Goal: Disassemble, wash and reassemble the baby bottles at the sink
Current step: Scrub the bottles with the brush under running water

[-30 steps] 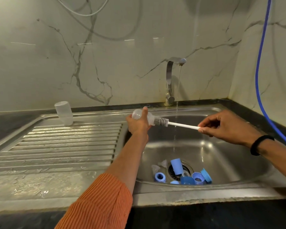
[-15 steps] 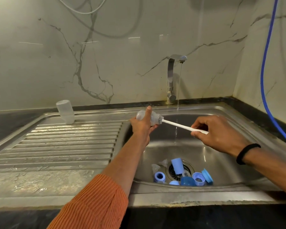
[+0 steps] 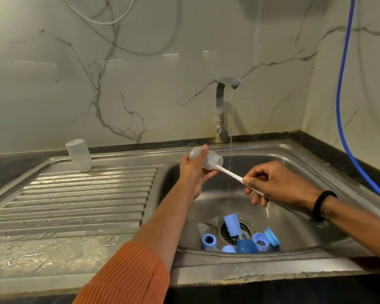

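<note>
The steel counter (image 3: pixel 75 216) carries a clear bottle (image 3: pixel 79 155) upside down, well left of the hands (image 3: pixel 193 172); blue caps (image 3: pixel 246 238) lie in the sink (image 3: pixel 294 163) below them.

Ribbed orange sleeve (image 3: pixel 127 275) left, black wristband (image 3: pixel 321 205) right.

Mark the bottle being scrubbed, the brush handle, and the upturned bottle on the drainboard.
Bottle being scrubbed (image 3: pixel 213 160): head view, clear wall near its mouth.
Brush handle (image 3: pixel 230 174): head view, bare white shaft between the hands.
Upturned bottle (image 3: pixel 79 155): head view, middle of its side.
</note>
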`<state>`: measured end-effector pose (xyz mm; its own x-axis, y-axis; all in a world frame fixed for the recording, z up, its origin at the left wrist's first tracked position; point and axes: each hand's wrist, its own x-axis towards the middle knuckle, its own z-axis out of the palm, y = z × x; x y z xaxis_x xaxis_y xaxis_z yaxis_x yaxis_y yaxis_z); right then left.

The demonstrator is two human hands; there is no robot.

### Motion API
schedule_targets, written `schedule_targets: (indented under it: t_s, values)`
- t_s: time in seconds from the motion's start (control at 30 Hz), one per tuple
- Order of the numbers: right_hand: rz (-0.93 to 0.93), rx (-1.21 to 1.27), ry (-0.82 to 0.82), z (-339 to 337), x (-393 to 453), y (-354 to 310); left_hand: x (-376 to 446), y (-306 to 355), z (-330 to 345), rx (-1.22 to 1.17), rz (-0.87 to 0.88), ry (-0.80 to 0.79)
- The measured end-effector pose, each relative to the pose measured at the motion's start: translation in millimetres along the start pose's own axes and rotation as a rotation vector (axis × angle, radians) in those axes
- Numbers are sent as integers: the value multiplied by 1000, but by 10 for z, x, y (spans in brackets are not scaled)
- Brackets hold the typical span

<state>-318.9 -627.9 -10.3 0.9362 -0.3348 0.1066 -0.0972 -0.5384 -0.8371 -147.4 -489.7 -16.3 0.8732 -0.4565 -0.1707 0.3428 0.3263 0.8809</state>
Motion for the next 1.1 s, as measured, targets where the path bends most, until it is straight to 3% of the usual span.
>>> schedule_targets:
  t_s: [0.17, 0.33, 0.47, 0.6, 0.8, 1.1]
  values:
    - [97, -57, -305, -113, -33, 7, 66, 61, -88, -145, 3, 124]
    - [97, -135, -118, -210, -23, 59, 85, 134, -146, -267, 29, 193]
    - [-24, -197, 89, -295, 4, 64, 57, 121, -134, -269, 46, 176]
    - [-85, -141, 61, -251, -36, 29, 29, 128, -104, -221, 98, 141]
    - [-131, -151, -105, -216, -58, -1, -23, 186, -159, -288, 100, 146]
    - [-143, -134, -62, -410, -39, -76, -66, 194, -188, -274, 116, 126]
